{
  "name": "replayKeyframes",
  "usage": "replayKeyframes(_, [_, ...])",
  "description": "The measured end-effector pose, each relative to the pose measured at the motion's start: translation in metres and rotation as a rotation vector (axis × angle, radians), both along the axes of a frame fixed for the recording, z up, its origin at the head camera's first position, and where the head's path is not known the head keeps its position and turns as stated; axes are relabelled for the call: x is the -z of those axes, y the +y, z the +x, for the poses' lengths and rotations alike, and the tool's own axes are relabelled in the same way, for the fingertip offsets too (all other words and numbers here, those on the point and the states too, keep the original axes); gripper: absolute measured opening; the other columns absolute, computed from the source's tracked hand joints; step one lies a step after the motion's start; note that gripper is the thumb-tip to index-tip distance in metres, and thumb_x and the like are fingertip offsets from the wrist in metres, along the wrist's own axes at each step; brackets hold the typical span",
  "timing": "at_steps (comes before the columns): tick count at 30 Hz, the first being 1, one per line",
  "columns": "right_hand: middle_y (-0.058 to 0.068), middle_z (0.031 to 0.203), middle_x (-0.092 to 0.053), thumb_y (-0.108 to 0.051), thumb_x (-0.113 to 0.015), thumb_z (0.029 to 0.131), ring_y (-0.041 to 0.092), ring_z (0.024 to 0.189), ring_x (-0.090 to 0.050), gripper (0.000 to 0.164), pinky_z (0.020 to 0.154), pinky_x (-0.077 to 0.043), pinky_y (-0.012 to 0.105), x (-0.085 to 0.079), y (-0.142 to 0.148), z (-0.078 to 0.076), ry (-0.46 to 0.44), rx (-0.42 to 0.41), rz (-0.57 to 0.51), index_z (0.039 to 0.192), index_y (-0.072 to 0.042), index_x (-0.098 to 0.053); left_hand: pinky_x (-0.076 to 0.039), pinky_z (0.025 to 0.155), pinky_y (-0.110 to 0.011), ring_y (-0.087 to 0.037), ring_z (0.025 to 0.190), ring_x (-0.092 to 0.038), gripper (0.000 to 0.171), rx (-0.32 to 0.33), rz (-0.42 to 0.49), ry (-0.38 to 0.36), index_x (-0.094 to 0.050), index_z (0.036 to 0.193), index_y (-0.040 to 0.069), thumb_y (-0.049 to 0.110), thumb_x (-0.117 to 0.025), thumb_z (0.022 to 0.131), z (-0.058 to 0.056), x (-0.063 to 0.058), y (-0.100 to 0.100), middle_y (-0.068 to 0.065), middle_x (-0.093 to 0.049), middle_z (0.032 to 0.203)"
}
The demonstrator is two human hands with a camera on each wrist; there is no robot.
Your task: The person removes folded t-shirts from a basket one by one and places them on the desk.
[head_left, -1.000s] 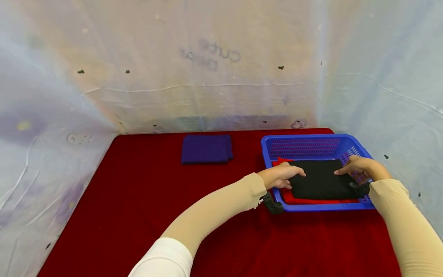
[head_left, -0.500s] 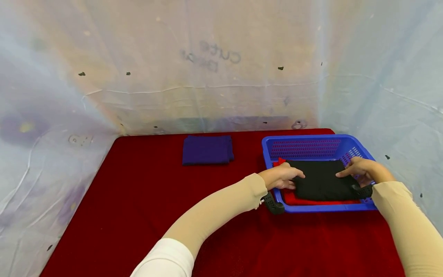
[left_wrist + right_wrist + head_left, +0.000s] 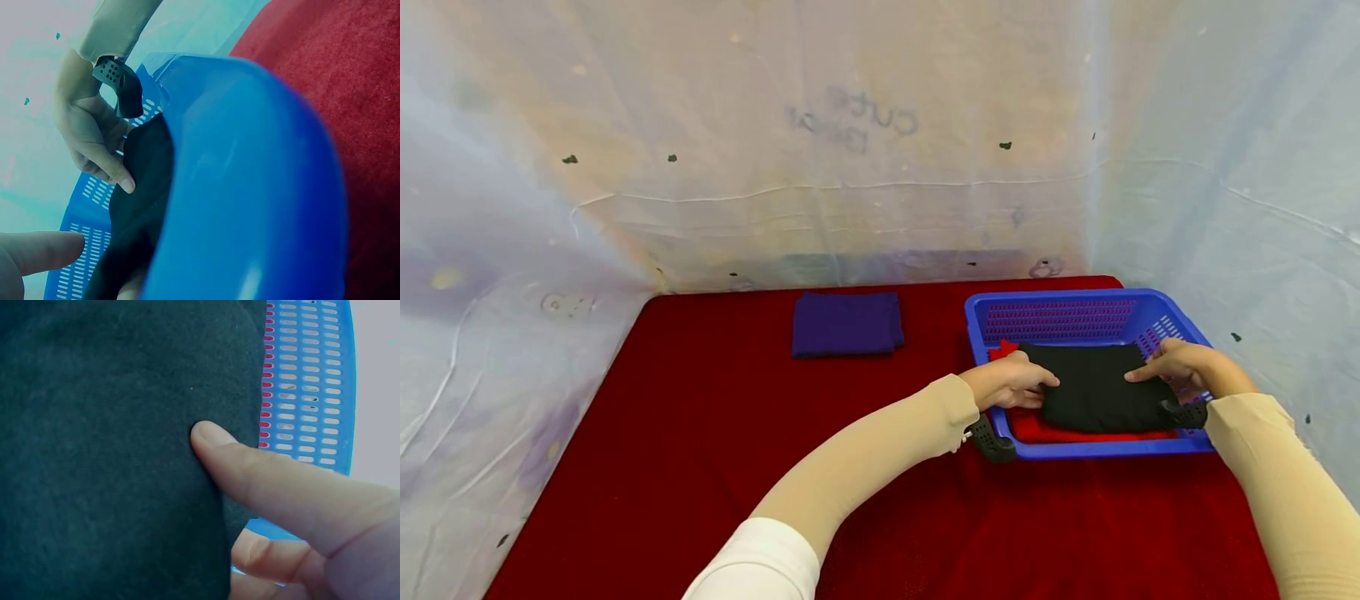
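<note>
A black folded cloth lies across the inside of a blue plastic basket, held at both sides. My left hand grips its left edge, thumb on top and fingers at the side and partly under it. At the opposite edge my right hand pinches the cloth; in the right wrist view its thumb presses the top while the other fingers are below. Beneath the black cloth a red cloth shows along the left and front. The left wrist view is partly blocked by the basket's rim.
A folded dark-blue cloth lies at the back of the red-covered table, left of the basket. Pale plastic sheeting with faint print hangs behind and on both sides. The basket stands close to the right-hand sheet.
The left edge of the black cloth has shifted a little inward, to the right, with my left fingers following under it. Both hands otherwise stay almost still.
</note>
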State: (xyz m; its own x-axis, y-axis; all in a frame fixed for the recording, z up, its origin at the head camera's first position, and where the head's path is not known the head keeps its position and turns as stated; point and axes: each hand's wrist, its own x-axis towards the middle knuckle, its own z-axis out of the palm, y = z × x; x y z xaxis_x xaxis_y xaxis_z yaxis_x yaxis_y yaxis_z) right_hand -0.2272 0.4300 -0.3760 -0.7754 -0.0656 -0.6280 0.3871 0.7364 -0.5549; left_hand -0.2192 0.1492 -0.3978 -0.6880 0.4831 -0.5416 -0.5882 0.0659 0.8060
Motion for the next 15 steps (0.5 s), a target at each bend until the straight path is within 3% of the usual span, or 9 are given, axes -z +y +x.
replayKeyframes(4, [-0.004,0.062,-0.029,-0.016,-0.066,0.096,0.01,0.057,-0.034,0.047,0.058,-0.038,0.028,0.0006,0.0012,0.0005,-0.007,0.019,-0.056,0.062,-0.017,-0.034,-0.042,0.105,-0.054,-0.046,0.126,-0.051,0.063,0.022,-0.009,0.013,-0.026,0.146,-0.008,-0.005,-0.062,0.094,-0.0001,-0.0001,0.0013,-0.034,-0.055,0.13])
replayKeyframes(8, [-0.002,0.067,-0.033,-0.013,-0.064,0.097,0.011,0.061,-0.043,0.043,0.06,-0.044,0.029,-0.0016,0.0009,0.0019,-0.008,0.024,-0.097,0.067,-0.015,-0.033,-0.044,0.103,-0.055,-0.046,0.123,-0.054,0.054,0.026,-0.014,0.022,-0.033,0.141,-0.01,-0.006,-0.06,0.095,0.0004,0.0003,0.0033,-0.033,-0.057,0.126])
replayKeyframes(15, [-0.001,0.064,-0.048,-0.008,-0.062,0.099,0.011,0.061,-0.058,0.039,0.06,-0.051,0.026,-0.0055,-0.0043,0.005,0.019,0.04,-0.156,0.069,-0.012,-0.037,-0.048,0.093,-0.06,-0.05,0.111,-0.06,0.026,0.016,-0.023,0.061,-0.048,0.117,-0.012,-0.007,-0.06,0.096,0.0031,0.0004,0.0065,-0.033,-0.064,0.11])
